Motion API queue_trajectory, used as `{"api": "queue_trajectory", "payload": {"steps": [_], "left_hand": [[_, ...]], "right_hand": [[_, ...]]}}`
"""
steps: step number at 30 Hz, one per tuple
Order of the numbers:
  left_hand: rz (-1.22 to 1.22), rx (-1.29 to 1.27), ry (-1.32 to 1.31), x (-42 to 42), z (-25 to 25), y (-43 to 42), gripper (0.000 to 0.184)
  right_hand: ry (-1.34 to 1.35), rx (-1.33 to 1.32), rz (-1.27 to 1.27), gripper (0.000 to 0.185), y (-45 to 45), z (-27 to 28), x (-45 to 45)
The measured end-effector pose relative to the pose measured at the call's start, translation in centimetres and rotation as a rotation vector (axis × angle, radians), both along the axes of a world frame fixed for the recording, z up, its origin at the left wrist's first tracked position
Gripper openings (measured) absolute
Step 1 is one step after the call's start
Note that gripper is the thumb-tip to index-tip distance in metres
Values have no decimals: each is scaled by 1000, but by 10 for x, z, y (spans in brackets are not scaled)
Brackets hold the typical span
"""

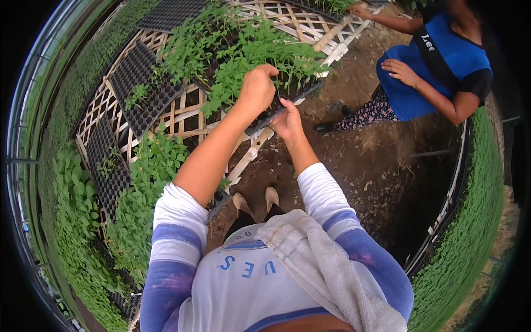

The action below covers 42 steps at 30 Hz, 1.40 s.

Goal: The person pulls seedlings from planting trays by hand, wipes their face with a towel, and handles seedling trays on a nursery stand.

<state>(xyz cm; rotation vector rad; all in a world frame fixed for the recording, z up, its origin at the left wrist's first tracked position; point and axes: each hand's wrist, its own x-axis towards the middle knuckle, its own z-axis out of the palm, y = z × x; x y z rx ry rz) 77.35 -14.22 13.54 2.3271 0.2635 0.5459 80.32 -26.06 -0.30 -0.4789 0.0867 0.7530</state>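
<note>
My left hand [258, 88] is closed over the near edge of a patch of leafy green seedlings [238, 58]. Its curled fingertips are hidden, so whatever they pinch does not show. Just below and to the right, my right hand [289, 123] grips the near rim of a black seedling tray [312, 88], thumb on top and fingers at the side. Thin stems stand in this tray close to both hands. The tray rests on a lattice of pale wooden slats [185, 113].
Sparsely planted black cell trays [141, 83] lie on the lattice at left. More leafy seedlings [146, 193] grow nearer me. Across the dirt path [359, 160], a person in a blue shirt [412, 91] reaches toward plants at the bench's far end. Dense green rows [473, 221] line the right.
</note>
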Motion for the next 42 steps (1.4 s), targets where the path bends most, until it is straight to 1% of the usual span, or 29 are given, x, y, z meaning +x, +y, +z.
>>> {"api": "queue_trajectory", "payload": {"steps": [1, 2, 3, 5, 6, 9, 10, 11, 12, 13, 15, 16, 18, 20, 22, 23, 25, 26, 29, 31, 34, 35, 37, 39, 42], "left_hand": [[43, -117, 109, 16, -2, 6, 19], [45, -116, 116, 35, -13, 22, 19], [-67, -29, 299, 55, -34, 42, 19], [-181, 61, 483, 80, -65, 60, 19], [-83, -16, 635, 90, -76, 64, 14], [21, 137, 845, 91, -70, 56, 20], [76, 73, 824, 88, -70, 55, 19], [131, 8, 803, 81, -64, 50, 23], [136, 83, 672, 71, -60, 43, 23], [135, 81, 676, 70, -67, 44, 23], [103, -8, 462, 65, -81, 49, 23], [159, 5, 539, 63, -70, 41, 23], [159, -6, 511, 62, -72, 40, 22], [162, -19, 481, 63, -74, 43, 20], [163, -381, 512, 62, -71, 44, 13], [169, -384, 513, 60, -66, 42, 13], [199, -610, 441, 55, -60, 41, 11], [149, -638, 462, 54, -57, 45, 9], [126, -697, 421, 45, -41, 51, 8], [125, -696, 396, 33, -27, 53, 9], [50, -666, 332, 4, 8, 53, 12], [65, -665, 329, -9, 19, 53, 12], [-9, -670, 263, -41, 42, 53, 14], [5, -656, 241, -81, 65, 52, 15], [-38, -579, 193, -161, 91, 49, 19]], "right_hand": [[7, -1, 5, 41, -2, -5, 1], [9, 17, 33, 42, -5, -8, 2], [11, 35, 59, 44, -6, -12, 3], [27, 57, 69, 45, -6, -23, 4], [37, 77, 81, 46, -5, -26, 7], [18, 78, 72, 45, -6, -20, 7], [22, 80, 70, 45, -5, -19, 7], [31, 86, 68, 45, -5, -19, 6], [38, 90, 67, 44, -5, -18, 6], [42, 88, 66, 44, -5, -20, 6], [55, 100, 73, 44, -3, -23, 7], [57, 98, 73, 44, -4, -22, 7], [38, 77, 61, 44, -5, -19, 5], [35, 80, 77, 44, -6, -28, 8], [34, 80, 96, 45, -8, -31, 8], [31, 75, 88, 45, -8, -29, 8], [31, 70, 90, 45, -8, -26, 7], [24, 77, 92, 47, -9, -25, 7], [39, 76, 107, 48, -10, -28, 3], [17, 64, 75, 42, -11, -30, 0], [5, 46, 53, 43, -15, -33, -7], [-5, 35, 39, 44, -17, -37, -8], [-11, 14, 54, 48, -24, -41, -12], [34, -39, 50, 48, -32, -52, -15], [-39, -243, 7, 63, -50, -38, -38]]}}
